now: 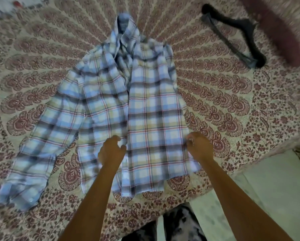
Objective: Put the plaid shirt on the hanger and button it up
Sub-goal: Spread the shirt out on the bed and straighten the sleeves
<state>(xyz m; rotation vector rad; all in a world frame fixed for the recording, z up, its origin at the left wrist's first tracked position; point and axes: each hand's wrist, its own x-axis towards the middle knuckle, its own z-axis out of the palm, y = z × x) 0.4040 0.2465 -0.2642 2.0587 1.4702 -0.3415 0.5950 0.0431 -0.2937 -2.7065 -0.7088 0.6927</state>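
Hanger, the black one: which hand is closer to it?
Right. The right hand is at the plaid shirt's right edge, below the hanger; the left hand is over the shirt's middle, farther away.

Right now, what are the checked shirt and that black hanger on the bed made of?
The plaid shirt looks like thin woven cloth, maybe cotton: it lies limp, wrinkled and matte. The hanger looks dark and stiff, probably plastic. The picture is blurry there, so its soft-looking edge could also be a velvety coating.
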